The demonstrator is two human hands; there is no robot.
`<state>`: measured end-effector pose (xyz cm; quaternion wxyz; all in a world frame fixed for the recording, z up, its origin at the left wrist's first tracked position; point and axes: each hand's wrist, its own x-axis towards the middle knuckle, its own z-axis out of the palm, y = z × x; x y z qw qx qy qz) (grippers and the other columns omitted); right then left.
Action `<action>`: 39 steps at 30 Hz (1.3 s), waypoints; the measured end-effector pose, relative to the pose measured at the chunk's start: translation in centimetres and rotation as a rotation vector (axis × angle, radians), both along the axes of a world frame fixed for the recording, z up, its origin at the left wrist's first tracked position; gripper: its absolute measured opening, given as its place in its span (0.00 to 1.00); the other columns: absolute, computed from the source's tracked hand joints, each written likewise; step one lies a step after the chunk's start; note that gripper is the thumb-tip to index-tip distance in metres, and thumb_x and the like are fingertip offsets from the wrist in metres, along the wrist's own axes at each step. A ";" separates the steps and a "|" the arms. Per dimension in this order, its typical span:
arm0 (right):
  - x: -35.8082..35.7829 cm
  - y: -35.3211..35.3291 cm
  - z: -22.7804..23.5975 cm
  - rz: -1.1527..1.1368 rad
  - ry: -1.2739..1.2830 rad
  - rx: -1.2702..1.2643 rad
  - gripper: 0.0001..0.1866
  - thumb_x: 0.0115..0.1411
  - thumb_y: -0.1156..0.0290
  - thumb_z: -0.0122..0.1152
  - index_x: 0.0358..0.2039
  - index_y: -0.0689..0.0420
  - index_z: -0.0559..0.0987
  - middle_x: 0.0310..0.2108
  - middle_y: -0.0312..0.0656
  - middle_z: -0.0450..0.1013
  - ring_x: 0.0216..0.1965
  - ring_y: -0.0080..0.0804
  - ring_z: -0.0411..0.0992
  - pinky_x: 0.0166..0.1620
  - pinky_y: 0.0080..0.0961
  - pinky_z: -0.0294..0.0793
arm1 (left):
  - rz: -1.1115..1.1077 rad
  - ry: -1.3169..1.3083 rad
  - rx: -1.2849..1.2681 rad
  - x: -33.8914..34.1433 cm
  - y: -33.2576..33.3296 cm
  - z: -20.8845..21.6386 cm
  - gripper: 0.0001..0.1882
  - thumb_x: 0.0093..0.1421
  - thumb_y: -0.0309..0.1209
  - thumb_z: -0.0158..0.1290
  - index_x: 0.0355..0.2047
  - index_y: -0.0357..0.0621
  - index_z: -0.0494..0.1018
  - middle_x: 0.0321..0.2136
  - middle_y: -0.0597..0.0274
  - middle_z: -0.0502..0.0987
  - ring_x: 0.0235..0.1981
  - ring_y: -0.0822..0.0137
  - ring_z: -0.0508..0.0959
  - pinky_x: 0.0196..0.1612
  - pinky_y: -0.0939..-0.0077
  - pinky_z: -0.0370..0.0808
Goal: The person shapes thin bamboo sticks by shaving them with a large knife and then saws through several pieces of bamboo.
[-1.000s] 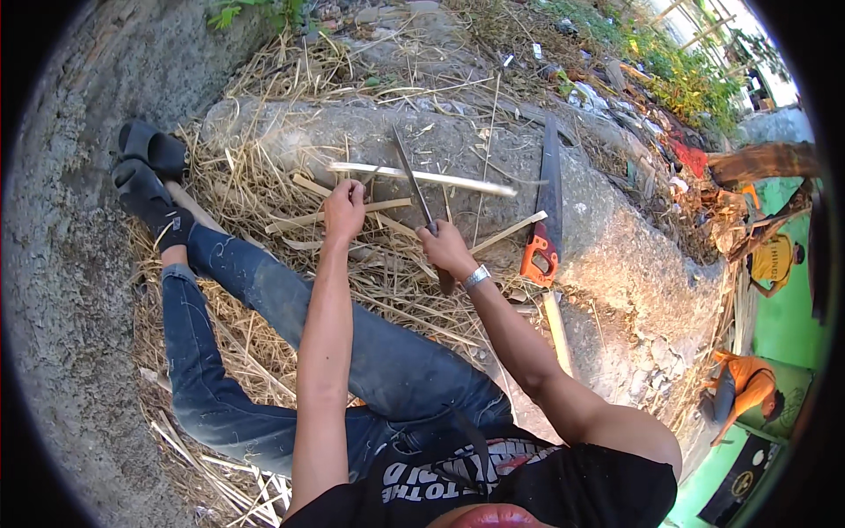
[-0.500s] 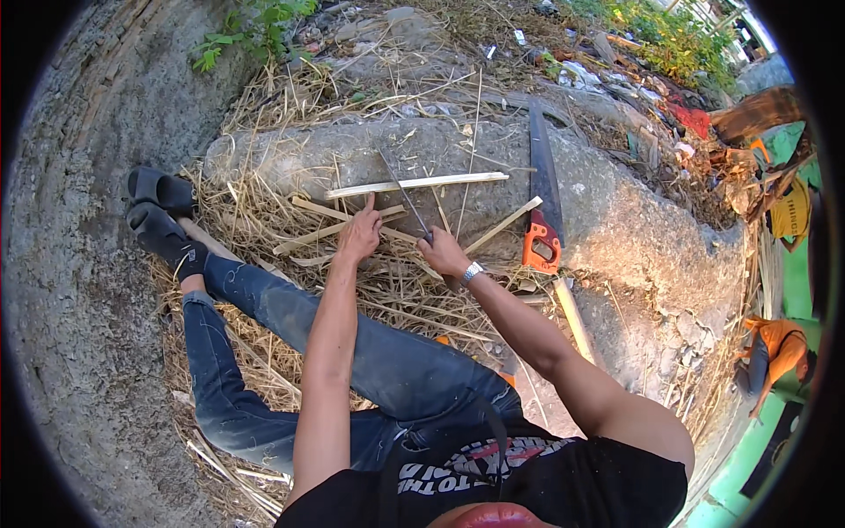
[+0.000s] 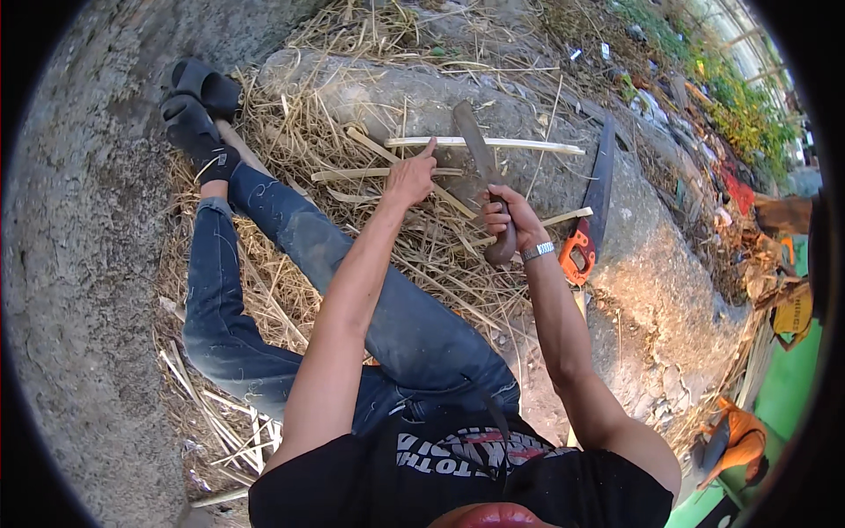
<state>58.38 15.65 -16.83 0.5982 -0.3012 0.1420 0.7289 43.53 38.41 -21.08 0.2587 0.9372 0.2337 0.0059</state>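
Note:
A long pale split bamboo strip (image 3: pixel 532 144) lies across the top of a grey rock. Near its left part, my left hand (image 3: pixel 410 180) touches it with an outstretched index finger, the other fingers curled and holding nothing. My right hand (image 3: pixel 516 218) is wrapped round the brown handle of a machete (image 3: pixel 476 145). Its broad blade points away from me, with its flat side showing, and crosses over the strip. I cannot tell whether blade and strip touch. A handsaw (image 3: pixel 601 172) with an orange handle lies on the rock to the right of my right hand.
More bamboo pieces (image 3: pixel 361 174) and dry straw (image 3: pixel 308 123) lie around the rock (image 3: pixel 326 84). My outstretched legs in jeans (image 3: pixel 370 282) are on the left, beside a rough grey wall (image 3: pixel 97 264). An orange cloth-like item (image 3: pixel 739 444) is at the lower right.
The view has shifted, so the scene sits further right and higher. My right hand has turned the machete from nearly edge-on to showing its flat side. My left finger remains at the strip.

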 end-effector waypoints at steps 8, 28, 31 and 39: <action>-7.2 0.0 0.0 0.123 -1.793 -0.199 0.13 0.66 0.62 0.60 0.33 0.59 0.73 0.19 0.35 0.69 0.14 0.24 0.67 0.18 0.24 0.66 | -0.008 0.168 0.078 -1.9 0.1 -0.7 0.13 0.58 0.28 0.53 0.43 0.44 0.80 0.50 0.47 0.80 0.40 0.46 0.83 0.43 0.50 0.79; -17.1 -26.7 -9.2 -0.007 -1.830 -0.589 0.18 0.58 0.63 0.60 0.42 0.63 0.75 0.33 0.58 0.76 0.36 0.61 0.74 0.43 0.50 0.73 | 1.709 -1.079 0.243 -60.5 -19.4 26.2 0.24 0.72 0.29 0.43 0.66 0.37 0.66 0.54 0.49 0.79 0.50 0.62 0.78 0.56 0.64 0.73; -18.9 -29.9 -7.0 0.067 -1.738 -0.655 0.17 0.56 0.63 0.62 0.40 0.61 0.74 0.30 0.57 0.75 0.34 0.59 0.73 0.40 0.50 0.72 | 1.881 -1.165 0.122 -58.8 -23.1 25.8 0.23 0.72 0.29 0.41 0.66 0.38 0.66 0.54 0.48 0.79 0.56 0.59 0.77 0.63 0.58 0.69; -16.3 -33.0 -9.3 0.508 -1.732 -0.640 0.22 0.55 0.61 0.66 0.46 0.61 0.74 0.38 0.61 0.79 0.42 0.62 0.78 0.45 0.52 0.78 | 2.077 -1.194 -0.071 -55.7 -29.0 19.4 0.21 0.72 0.28 0.41 0.61 0.46 0.74 0.56 0.57 0.78 0.53 0.65 0.77 0.61 0.59 0.68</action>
